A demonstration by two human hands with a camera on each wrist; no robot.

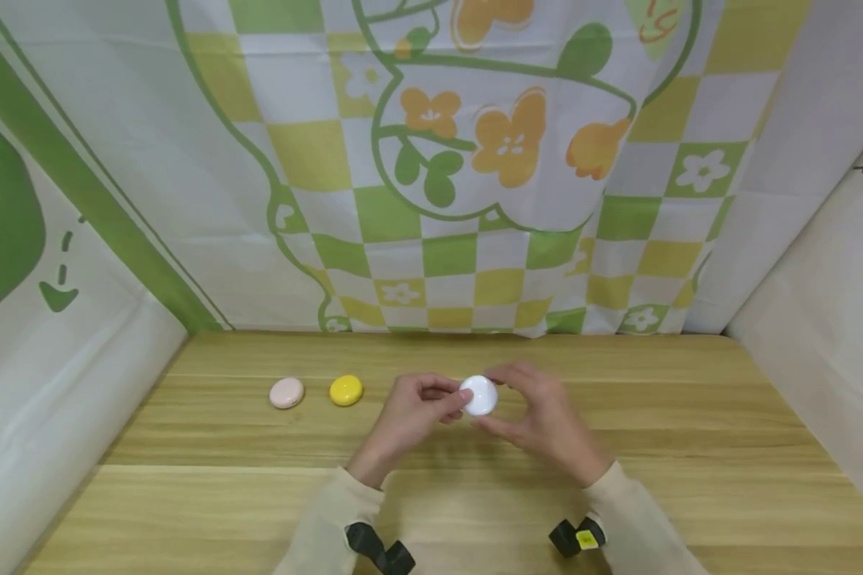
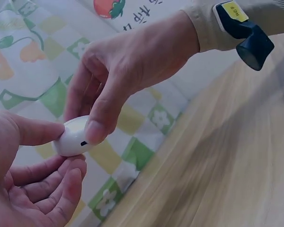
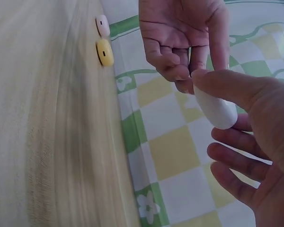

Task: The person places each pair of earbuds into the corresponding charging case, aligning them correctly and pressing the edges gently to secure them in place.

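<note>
A glossy white round, pebble-shaped case is held up above the wooden table between both hands. In the left wrist view a small dark slot shows on the edge of this white case. My left hand pinches its left side, thumb on the face and fingers behind. From the right, my right hand grips the rim between thumb and fingers; the right wrist view shows that thumb across the case. To the left on the table lie a yellow one and a pale pink one of similar shape.
The wooden table runs back to a patterned cloth hanging behind it. White cloth walls stand at the left and right. Dark camera mounts sit on both sleeves.
</note>
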